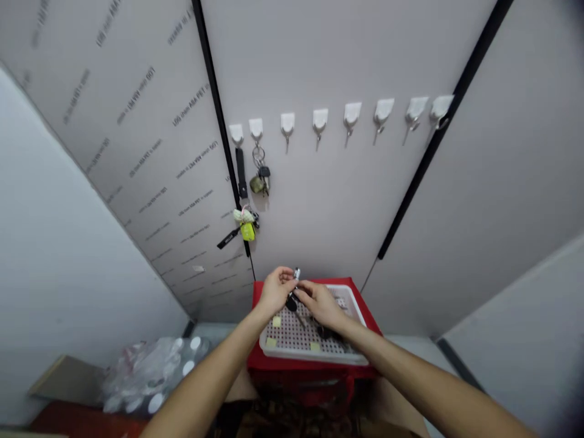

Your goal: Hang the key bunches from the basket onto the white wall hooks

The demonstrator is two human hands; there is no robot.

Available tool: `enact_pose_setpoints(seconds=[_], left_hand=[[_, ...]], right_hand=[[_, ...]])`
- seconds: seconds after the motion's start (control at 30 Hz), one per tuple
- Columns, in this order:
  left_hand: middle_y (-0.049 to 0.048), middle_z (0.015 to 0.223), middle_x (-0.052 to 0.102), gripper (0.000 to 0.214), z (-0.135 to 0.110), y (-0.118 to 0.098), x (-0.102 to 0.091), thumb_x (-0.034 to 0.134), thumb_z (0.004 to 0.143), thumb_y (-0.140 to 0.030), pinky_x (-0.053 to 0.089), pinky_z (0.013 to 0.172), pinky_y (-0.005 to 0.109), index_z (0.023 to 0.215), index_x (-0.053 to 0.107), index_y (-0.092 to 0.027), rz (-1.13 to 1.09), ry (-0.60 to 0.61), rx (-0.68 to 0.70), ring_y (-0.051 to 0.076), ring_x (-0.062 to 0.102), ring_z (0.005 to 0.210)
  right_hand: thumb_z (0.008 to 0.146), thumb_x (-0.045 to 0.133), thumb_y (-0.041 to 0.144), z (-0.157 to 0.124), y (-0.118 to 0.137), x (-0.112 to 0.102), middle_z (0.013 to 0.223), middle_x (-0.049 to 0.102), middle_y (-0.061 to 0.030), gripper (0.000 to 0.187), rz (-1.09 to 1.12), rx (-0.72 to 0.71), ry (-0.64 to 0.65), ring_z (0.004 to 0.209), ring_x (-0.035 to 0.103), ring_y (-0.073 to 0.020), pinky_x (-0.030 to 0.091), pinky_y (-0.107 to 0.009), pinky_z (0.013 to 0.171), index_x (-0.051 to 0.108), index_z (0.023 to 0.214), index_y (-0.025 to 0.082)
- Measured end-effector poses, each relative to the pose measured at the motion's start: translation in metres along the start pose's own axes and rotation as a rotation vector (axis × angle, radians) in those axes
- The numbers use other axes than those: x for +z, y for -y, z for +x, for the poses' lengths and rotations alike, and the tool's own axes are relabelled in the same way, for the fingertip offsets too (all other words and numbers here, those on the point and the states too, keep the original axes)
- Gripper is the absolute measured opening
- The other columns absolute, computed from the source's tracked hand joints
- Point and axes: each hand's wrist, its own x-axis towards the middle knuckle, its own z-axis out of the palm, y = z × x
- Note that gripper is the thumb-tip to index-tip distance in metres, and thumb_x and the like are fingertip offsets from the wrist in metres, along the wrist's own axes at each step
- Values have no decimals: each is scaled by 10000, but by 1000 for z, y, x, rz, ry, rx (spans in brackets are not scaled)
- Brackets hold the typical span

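My left hand (pixel 275 292) and my right hand (pixel 323 304) meet over a white perforated basket (pixel 314 355). Pinched between their fingers is a key (pixel 291 303) with a black head, its blade pointing down, and a shiny metal clasp (pixel 297 273) sticks up above the fingertips. Both hands are closed on this bunch; the fingers partly hide how the pieces join. Dark items lie in the basket under my right hand, too covered to name. Small pale yellow pieces (pixel 277 321) also rest on its bottom.
Several white hooks (pixel 320 118) run along the grey panel. The leftmost bears a black strap (pixel 241 173) with a bright yellow case (pixel 247 232); beside it hangs a key bunch (pixel 260 179). The basket stands on a red box (pixel 360 291). Plastic-wrapped bottles (pixel 150 374) lie lower left.
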Motion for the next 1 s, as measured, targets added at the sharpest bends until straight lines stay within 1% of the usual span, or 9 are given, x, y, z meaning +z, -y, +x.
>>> enact_pose_setpoints(seconds=[0.17, 0.27, 0.33, 0.43, 0.57, 0.67, 0.77, 0.9, 1.0], left_hand=[[-20, 566, 500, 62, 24, -53, -4, 479, 583, -143, 389, 541, 181, 641, 464, -128, -87, -163, 150, 64, 469, 534], [-18, 571, 516, 54, 39, -90, -9, 472, 585, -139, 398, 540, 181, 638, 477, -129, -66, -253, 255, 70, 481, 544], [-11, 600, 525, 63, 49, -114, -13, 468, 588, -132, 402, 543, 174, 648, 486, -130, -26, -317, 345, 68, 484, 559], [5, 655, 538, 83, 65, -148, -19, 466, 595, -123, 408, 574, 172, 669, 503, -127, 59, -408, 450, 65, 485, 590], [28, 738, 550, 138, 83, -183, -25, 463, 605, -116, 412, 627, 185, 725, 531, -122, 162, -469, 565, 70, 494, 634], [41, 789, 553, 184, 95, -198, -29, 458, 607, -100, 408, 663, 198, 768, 545, -119, 208, -477, 626, 76, 500, 670], [54, 805, 563, 211, 106, -201, -31, 446, 609, -82, 403, 688, 218, 788, 553, -114, 252, -472, 591, 90, 505, 699], [63, 788, 576, 221, 114, -198, -32, 430, 606, -60, 396, 705, 235, 777, 563, -106, 303, -427, 530, 100, 509, 704], [57, 792, 574, 239, 108, -190, -32, 440, 596, -56, 398, 701, 230, 798, 554, -111, 291, -419, 521, 94, 509, 691]], right_hand=[[717, 327, 337, 38, 34, -25, 763, 562, -34, 309, 141, -71, -161, 724, 495, -132, 382, -258, 683, 518, 870, 149], [707, 316, 379, 65, 60, -46, 599, 518, -11, 328, 151, -118, -246, 569, 469, -106, 388, -223, 537, 522, 799, 142], [692, 320, 402, 82, 79, -60, 486, 437, 18, 327, 170, -141, -305, 455, 401, -81, 339, -196, 427, 513, 697, 137], [644, 371, 422, 108, 106, -81, 416, 344, 50, 300, 235, -159, -341, 381, 322, -55, 274, -177, 361, 453, 564, 145], [606, 414, 424, 135, 137, -105, 413, 334, 62, 281, 359, -141, -356, 365, 313, -42, 282, -167, 351, 414, 539, 151], [620, 422, 387, 149, 150, -116, 396, 313, 70, 251, 367, -126, -345, 340, 296, -33, 267, -158, 327, 402, 539, 151], [663, 386, 323, 158, 152, -120, 366, 294, 72, 220, 284, -66, -338, 308, 278, -33, 252, -160, 306, 392, 526, 151], [685, 350, 285, 167, 141, -119, 360, 313, 62, 224, 210, -15, -357, 301, 290, -42, 260, -171, 308, 395, 510, 153], [680, 358, 304, 167, 129, -120, 406, 384, 41, 234, 146, -30, -394, 358, 351, -54, 302, -175, 360, 452, 539, 143]])
